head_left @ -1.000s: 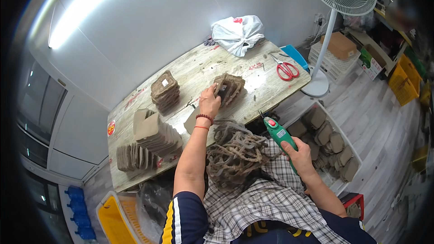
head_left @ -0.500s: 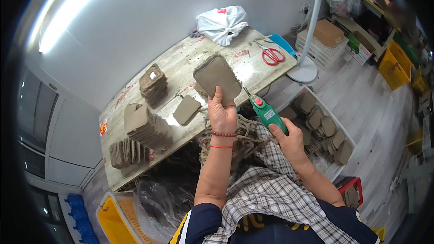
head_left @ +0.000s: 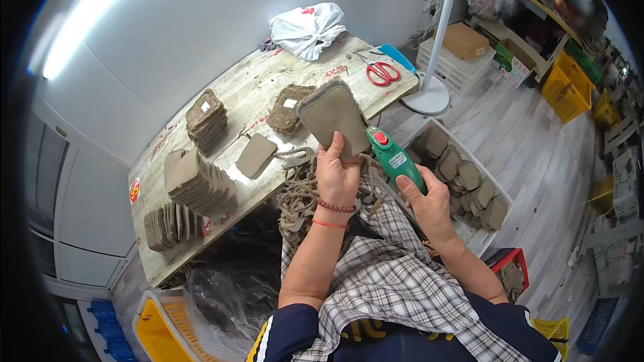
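My left hand [head_left: 337,172] grips a brown rounded-square fabric pad [head_left: 333,117] by its near edge, thumb on top. In my right hand [head_left: 426,202] is a green handheld electric trimmer [head_left: 394,159] with a red button. Its tip meets the right edge of the pad, where the blades are mostly hidden. Beneath my left wrist hangs a tangle of brown fabric strips [head_left: 302,191]. One loose pad [head_left: 256,155] lies on the table to the left, and a small stack of pads [head_left: 290,108] sits just behind the held one.
On the worn table [head_left: 161,177] stand a tall pad stack [head_left: 194,177], another stack [head_left: 206,118], red scissors [head_left: 383,74] and a white plastic bag [head_left: 308,30]. A white crate [head_left: 504,218] of pads is at the right, near a fan [head_left: 429,95]. A yellow basket [head_left: 157,332] stands lower left.
The trimmer's tip has come up against the pad's right edge; before, it was slightly apart. The pad has turned a little, and the view has shifted, revealing the stack behind it.
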